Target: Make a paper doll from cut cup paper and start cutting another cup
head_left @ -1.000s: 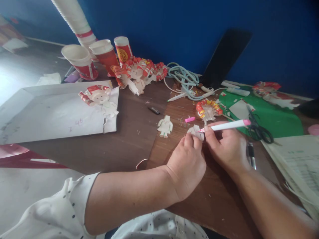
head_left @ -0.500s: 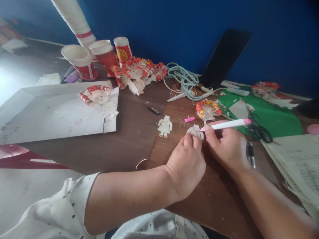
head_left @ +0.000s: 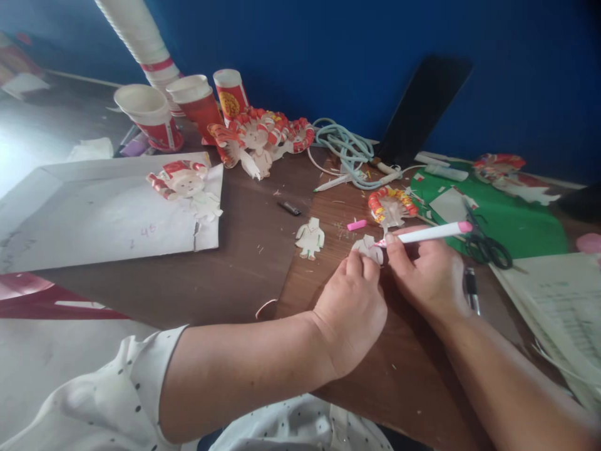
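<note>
My right hand (head_left: 425,272) is closed round a white felt-tip pen (head_left: 429,233) with a pink end, and its pink tip meets a small paper cutout (head_left: 367,245) shaped like a doll's body. My left hand (head_left: 354,297) has its fingers bent down onto the lower edge of that cutout, pressing it to the wooden table; the fingertips hide part of it. A second doll-body cutout (head_left: 310,238) with outlined arms and skirt lies to the left. Behind it rests a pink pen cap (head_left: 357,225). Near the pen is a paper ring of red and yellow curls (head_left: 393,207).
Red paper cups (head_left: 151,119) and paper dolls (head_left: 258,141) stand at the back left. A white envelope (head_left: 94,213) lies left. Coiled cable (head_left: 345,153) and a dark phone-like slab (head_left: 425,109) are behind. Scissors (head_left: 491,247) rest by green paper (head_left: 521,225), right, near written sheets (head_left: 554,307).
Both hands stay almost in place. The pen's tip has shifted very slightly on the cutout, and the whole view has drifted a little.
</note>
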A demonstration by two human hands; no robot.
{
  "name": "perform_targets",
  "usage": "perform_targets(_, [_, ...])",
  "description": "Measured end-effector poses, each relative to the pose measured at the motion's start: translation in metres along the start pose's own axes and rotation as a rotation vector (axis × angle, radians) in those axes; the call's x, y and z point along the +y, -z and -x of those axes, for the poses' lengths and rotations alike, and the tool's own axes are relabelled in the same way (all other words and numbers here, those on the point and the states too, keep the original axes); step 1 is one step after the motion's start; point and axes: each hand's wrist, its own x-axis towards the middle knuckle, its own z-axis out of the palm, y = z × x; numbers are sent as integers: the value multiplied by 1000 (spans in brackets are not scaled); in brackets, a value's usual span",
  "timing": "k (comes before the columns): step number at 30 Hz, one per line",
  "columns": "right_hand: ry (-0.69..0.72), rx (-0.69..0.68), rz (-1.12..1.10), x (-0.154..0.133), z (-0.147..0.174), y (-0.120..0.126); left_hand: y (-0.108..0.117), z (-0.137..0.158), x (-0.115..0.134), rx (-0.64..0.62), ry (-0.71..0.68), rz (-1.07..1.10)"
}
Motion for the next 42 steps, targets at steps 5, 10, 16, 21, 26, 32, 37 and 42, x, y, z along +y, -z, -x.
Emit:
perform_targets(5, [-7, 3, 10, 0, -1, -1, 0, 1, 0, -7, 3, 20])
perform_targets(10, [-7, 8, 27, 1, 0, 0, 0, 1, 0, -9, 0, 23])
perform_targets(16, [-5, 2, 22, 0, -1, 0, 1, 0, -1, -12, -12, 6])
perform_targets(21, [-20, -8, 26, 0, -1, 0, 1, 0, -1, -17, -16, 3])
perform_targets(26, [-22, 0, 26, 0, -1, 0, 1, 1, 0, -23, -13, 13])
perform_targets(32, [-8, 16, 25, 0, -1, -1, 1, 0, 0, -8, -12, 2])
perform_targets(37, [-23, 12, 19, -1, -1, 0, 1, 1, 0, -13, -14, 9])
perform_targets(42, [-32, -5, 22, -2, -1, 1, 0, 0, 0, -4, -5, 10])
